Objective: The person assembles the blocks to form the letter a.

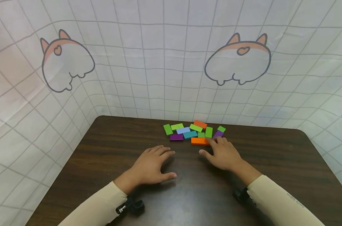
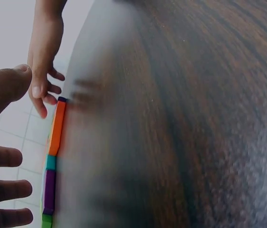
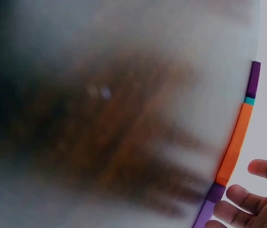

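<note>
Flat coloured blocks lie in a loose cluster at the far side of the table. My right hand [image 1: 223,153] hovers at the cluster's near right, its fingers spread over the right end of a long orange block [image 1: 198,141] and beside a purple block [image 1: 217,134]. Whether a fingertip touches either one I cannot tell. Left of these, a dark purple block [image 1: 176,137] sits by a teal block [image 1: 190,134] and a light blue block [image 1: 183,130]. My left hand [image 1: 152,166] is held over the table, fingers extended and thumb apart, holding nothing.
Several green blocks, among them one at the left end [image 1: 168,129], and a red-orange block [image 1: 200,124] make up the back of the cluster. Behind the dark wooden table [image 1: 103,147] hangs a white gridded curtain [image 1: 148,69]. Each wrist carries a black camera mount [image 1: 130,205].
</note>
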`<state>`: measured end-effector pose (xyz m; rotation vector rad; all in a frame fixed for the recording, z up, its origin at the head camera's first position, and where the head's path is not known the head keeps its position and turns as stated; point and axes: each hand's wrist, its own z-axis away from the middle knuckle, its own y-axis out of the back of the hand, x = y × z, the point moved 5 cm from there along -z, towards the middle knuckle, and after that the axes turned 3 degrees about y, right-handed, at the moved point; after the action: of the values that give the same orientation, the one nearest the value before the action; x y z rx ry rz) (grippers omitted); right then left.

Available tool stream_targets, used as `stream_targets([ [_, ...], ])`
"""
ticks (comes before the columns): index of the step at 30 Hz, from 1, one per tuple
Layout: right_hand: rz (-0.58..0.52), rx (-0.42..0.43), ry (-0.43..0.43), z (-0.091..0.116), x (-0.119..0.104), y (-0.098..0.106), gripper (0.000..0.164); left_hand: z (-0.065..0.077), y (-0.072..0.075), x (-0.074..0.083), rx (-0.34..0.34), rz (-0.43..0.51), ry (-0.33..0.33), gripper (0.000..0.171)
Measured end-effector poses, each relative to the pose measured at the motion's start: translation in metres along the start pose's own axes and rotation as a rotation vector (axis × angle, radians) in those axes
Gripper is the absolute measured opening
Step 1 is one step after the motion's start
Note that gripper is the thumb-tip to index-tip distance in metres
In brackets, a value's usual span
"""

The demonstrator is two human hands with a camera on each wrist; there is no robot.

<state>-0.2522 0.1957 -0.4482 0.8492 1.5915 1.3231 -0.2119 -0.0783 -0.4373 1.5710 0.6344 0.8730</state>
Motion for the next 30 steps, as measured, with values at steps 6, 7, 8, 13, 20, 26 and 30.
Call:
stream_targets([
  [6, 0.006, -0.038, -0.004, -0.004, 0.000, -0.002, 0.077, -0.001, -0.001, 0.004, -0.004, 0.000, -0.014, 0.083],
  [7, 0.009, -0.044, -0.002, -0.004, 0.000, -0.002, 0.077, -0.001, -0.001, 0.004, -0.005, 0.006, -0.016, 0.082],
  [8, 0.011, -0.050, 0.001, -0.004, 0.000, -0.002, 0.078, -0.001, -0.001, 0.005, -0.006, 0.010, -0.018, 0.082],
  [13, 0.017, -0.066, 0.007, -0.005, 0.000, -0.001, 0.076, -0.002, -0.002, 0.007, -0.017, 0.004, -0.023, 0.081],
  [20, 0.026, -0.069, 0.005, -0.006, -0.001, 0.000, 0.074, -0.005, -0.006, 0.009, -0.033, -0.001, -0.022, 0.080],
  [26, 0.035, -0.052, -0.002, -0.006, 0.000, 0.002, 0.073, -0.006, -0.010, 0.009, -0.033, -0.003, -0.041, 0.080],
  [30, 0.022, -0.038, 0.004, -0.005, 0.001, 0.004, 0.071, -0.008, -0.012, 0.009, -0.029, -0.007, -0.052, 0.079],
])
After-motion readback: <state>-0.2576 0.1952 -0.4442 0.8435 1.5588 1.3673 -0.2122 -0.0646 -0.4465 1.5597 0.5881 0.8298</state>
